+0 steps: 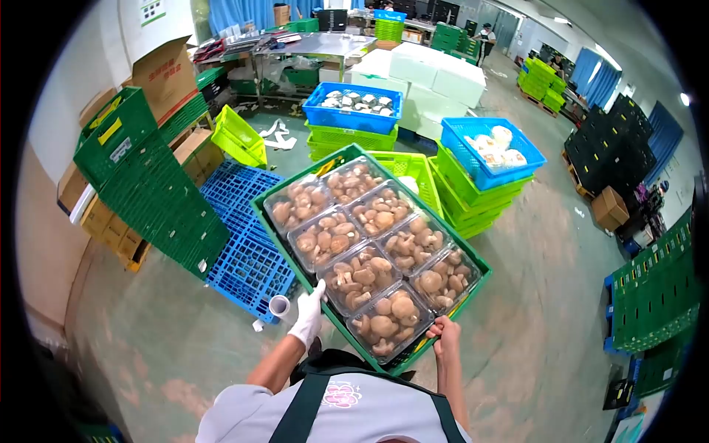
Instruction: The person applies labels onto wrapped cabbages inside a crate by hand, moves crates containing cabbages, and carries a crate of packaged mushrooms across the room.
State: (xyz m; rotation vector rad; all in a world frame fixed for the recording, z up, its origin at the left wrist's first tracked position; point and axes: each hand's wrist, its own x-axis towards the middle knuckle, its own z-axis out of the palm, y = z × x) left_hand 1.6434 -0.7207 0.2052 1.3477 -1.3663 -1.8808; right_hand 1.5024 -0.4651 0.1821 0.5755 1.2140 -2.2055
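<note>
A green plastic crate (461,242) hangs at waist height in front of me, tilted and turned askew. Inside it, several clear plastic packs of brown mushrooms (363,275) lie in two rows. My left hand (309,316), in a white glove, is closed on the crate's near left side. The crate's near right edge is gripped by my right hand (444,337), which is bare with curled fingers. Both hands' grips are partly hidden by the rim.
Ahead stand blue crates of packed goods (352,108) on lime-green crates (465,193). To the left are stacked dark green crates (159,184) and a blue pallet (247,232). White foam boxes (436,74) are behind. More green crates (657,288) line the right.
</note>
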